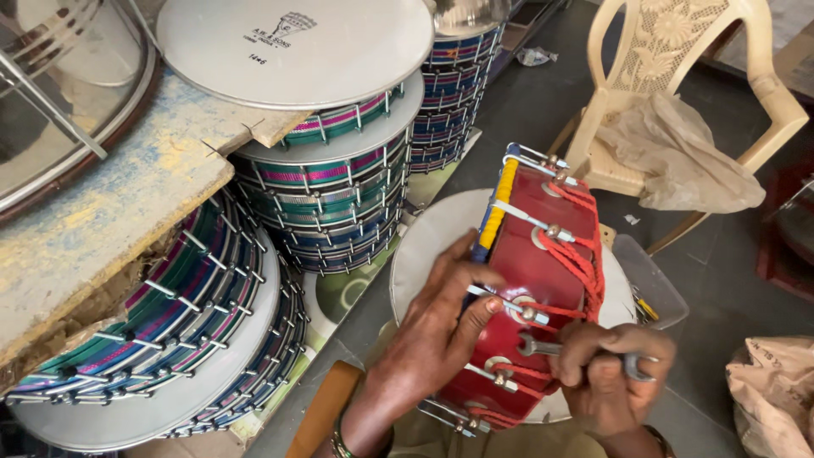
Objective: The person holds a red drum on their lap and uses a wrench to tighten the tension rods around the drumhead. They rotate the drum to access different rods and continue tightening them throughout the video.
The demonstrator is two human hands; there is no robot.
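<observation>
A red drum [543, 254] with red cord lacing, metal tension bolts and a yellow-and-blue wrapped rim stands on its side in front of me. My left hand [432, 331] grips its rim and shell, thumb lying next to a bolt. My right hand [610, 382] is closed around a small metal spanner [543, 346], whose open jaw sits by a bolt on the drum's red side. The drum rests over a white drum head [432, 237] lying flat beneath it.
Stacks of striped frame drums [339, 195] with metal bolts fill the left, some leaning [178, 322]. A worn wooden board [110, 212] juts in at the upper left. A cream plastic chair [670, 93] holding a crumpled bag stands at the upper right. A clear plastic tray [653, 280] sits on the grey floor.
</observation>
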